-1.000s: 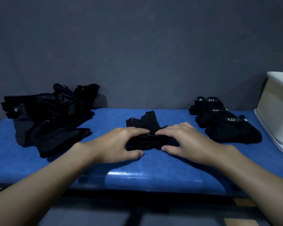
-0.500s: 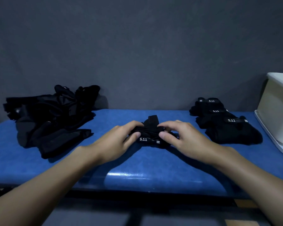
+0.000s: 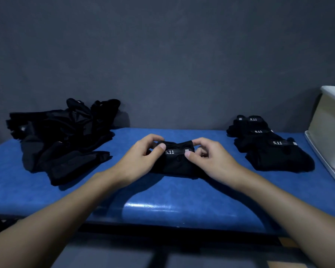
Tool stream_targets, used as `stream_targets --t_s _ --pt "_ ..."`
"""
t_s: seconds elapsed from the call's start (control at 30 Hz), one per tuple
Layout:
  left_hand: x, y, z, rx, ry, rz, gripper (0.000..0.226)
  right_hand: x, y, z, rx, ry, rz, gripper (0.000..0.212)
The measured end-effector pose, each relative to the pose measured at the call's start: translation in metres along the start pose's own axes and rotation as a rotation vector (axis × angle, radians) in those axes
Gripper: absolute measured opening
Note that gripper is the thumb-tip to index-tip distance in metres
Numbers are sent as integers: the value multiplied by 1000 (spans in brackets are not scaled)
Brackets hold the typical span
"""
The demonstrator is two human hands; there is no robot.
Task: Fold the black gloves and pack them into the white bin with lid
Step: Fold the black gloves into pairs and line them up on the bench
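**Black glove bundle [image 3: 175,163] pinched at its top edge by both of your hands**

Black and folded, the glove bundle lay in the middle of the blue table [image 3: 162,207], and you held it from both sides. Your left hand [image 3: 139,161] came in from the left with the wrist low over the table. Its fingers [image 3: 153,137] were curled over the far top edge of the bundle. Its thumb [image 3: 161,147] pressed on the near side, just beside the white "5.11" print of the label [image 3: 177,151].

Your right hand [image 3: 215,161] took nearly the mirror pose. Its fingers [image 3: 201,141] were bent over the top right corner, and its thumb [image 3: 189,154] sat on the front at the other end of the label. So each hand was clamped on the same bundle, pinching its upper edge, and the two thumbs were near each other but apart. Your bare forearms were stretched forward and came together toward the bundle like a V.

The lower part of the bundle rested on the table. To the left, well apart, a heap of loose gloves [image 3: 66,136] lay against the grey wall [image 3: 162,55]. To the right sat a stack of folded gloves [image 3: 269,149] with "5.11" labels facing up. The white bin [image 3: 331,130] stood beyond this stack at the right edge of the view, cut off by the frame. A flat white piece [image 3: 317,151] lay under it. Whether the bin was covered, I cannot tell.
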State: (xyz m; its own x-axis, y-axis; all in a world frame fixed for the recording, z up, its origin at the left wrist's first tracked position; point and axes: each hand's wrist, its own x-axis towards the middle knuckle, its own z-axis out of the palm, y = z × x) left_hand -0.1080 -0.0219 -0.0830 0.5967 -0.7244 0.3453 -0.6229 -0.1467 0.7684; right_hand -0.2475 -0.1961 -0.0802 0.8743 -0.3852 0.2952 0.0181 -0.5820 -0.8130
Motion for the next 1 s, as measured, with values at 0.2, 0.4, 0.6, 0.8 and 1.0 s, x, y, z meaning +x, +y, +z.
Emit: stream_targets --t_s 0.2,0.4,0.6,0.8,1.0 --pt "-1 -8 -4 23 -21 58 25 6 2 7 -125 58 68 43" --pt "2 -9 -4 132 19 43 10 -6 -7 0 -262 -163 -2 88" --pt "-3 0 0 59 -137 47 32 -20 1 -15 -332 -185 -28 80" --pt "-9 31 23 33 -333 120 44 -59 7 -54 -405 -161 -1 81" --pt "-12 65 72 83 -385 259 45 -105 21 -106 -336 -121 88 81"
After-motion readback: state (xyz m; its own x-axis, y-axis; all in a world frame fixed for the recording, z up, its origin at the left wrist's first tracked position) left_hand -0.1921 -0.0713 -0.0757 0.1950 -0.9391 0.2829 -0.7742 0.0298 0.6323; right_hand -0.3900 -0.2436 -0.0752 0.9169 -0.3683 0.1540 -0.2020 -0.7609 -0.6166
